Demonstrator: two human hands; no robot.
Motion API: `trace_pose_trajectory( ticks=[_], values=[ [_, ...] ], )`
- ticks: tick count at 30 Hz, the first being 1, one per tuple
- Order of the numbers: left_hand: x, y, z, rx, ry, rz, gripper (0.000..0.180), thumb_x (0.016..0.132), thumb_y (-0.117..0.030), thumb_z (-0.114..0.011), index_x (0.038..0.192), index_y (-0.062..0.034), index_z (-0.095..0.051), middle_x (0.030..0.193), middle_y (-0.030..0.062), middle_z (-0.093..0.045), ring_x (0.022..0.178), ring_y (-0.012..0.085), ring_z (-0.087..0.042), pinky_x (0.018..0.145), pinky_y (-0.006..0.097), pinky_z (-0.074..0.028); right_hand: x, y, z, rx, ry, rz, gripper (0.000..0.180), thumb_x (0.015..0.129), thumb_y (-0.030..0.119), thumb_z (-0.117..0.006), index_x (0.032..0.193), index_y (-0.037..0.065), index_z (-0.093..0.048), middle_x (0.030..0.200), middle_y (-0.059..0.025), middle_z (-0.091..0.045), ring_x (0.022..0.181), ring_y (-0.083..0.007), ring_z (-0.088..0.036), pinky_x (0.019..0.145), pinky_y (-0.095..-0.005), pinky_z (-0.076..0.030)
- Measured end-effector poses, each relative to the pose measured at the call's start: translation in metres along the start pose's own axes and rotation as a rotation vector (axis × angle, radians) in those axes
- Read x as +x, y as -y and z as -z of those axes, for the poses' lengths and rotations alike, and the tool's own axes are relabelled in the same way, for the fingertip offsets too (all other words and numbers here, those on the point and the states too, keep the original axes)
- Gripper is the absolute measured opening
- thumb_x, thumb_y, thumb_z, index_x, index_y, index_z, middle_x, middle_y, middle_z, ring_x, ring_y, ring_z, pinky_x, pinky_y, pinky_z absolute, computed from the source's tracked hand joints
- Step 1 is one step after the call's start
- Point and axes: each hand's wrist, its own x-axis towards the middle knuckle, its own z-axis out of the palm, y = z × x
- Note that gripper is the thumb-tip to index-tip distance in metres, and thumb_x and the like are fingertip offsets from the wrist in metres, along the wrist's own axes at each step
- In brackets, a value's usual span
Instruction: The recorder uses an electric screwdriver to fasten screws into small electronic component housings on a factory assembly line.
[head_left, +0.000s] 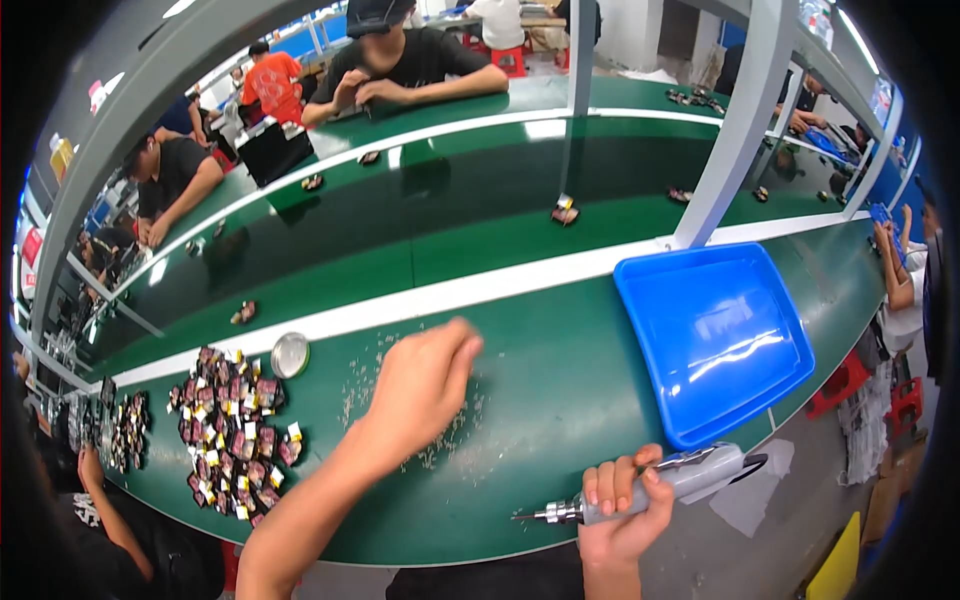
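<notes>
My right hand (625, 500) is wrapped round a grey electric screwdriver (702, 474) near the table's front edge; its thin bit points left. Over the middle of the green work surface (560, 370) is my left hand (425, 380), its fingers curled and slightly blurred. Whatever they may pinch is hidden. Tiny pale screw-like pieces (468, 432) lie scattered under and around that hand. To its left is a heap of small dark assemblies (235, 430) with white and yellow bits. A shallow round tin (290, 354) sits behind the heap.
An upright blue tray (735, 345) lies at the right, beside a grey frame post (735, 130). Beyond a white rail (440, 288) runs a dark green conveyor belt (440, 220) carrying several small assemblies (564, 211). A co-worker (405, 70) sits across; others work at both sides.
</notes>
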Motion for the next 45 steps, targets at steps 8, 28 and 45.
trace_pose_trajectory(
  ticks=[8,28,45],
  values=[
    [0.155,0.046,-0.089,-0.062,-0.007,0.035,0.026,0.084,-0.001,-0.05,0.108,0.0055,-0.056,0.087,0.0201,-0.066,0.085,0.0332,-0.065,0.079,0.04,-0.05,0.003,0.005,0.004,0.141,0.078,-0.173,0.012,0.09,0.018,-0.053,0.091,0.007,-0.049,0.056,-0.0006,-0.036,0.05,-0.0129,-0.036,0.055,-0.0292,-0.034],
    [0.188,0.063,-0.081,0.645,0.164,-0.33,0.04,0.088,-0.008,-0.057,0.125,0.0022,-0.049,0.115,0.0187,-0.055,0.108,0.0347,-0.052,0.09,0.04,-0.048,0.008,0.012,0.009,0.196,0.089,-0.285,0.012,0.089,0.017,-0.055,0.089,0.007,-0.047,0.056,-0.0019,-0.037,0.049,-0.014,-0.037,0.055,-0.0295,-0.036],
    [-0.195,-0.022,0.037,0.45,0.197,-0.28,0.04,0.072,0.004,-0.063,0.112,0.0087,-0.06,0.122,0.0232,-0.057,0.095,0.0324,-0.06,0.076,0.036,-0.055,-0.023,0.002,0.011,0.131,0.066,-0.246,0.007,0.088,0.016,-0.045,0.089,0.008,-0.045,0.05,0.0001,-0.038,0.044,-0.012,-0.038,0.051,-0.0303,-0.038]
  ],
)
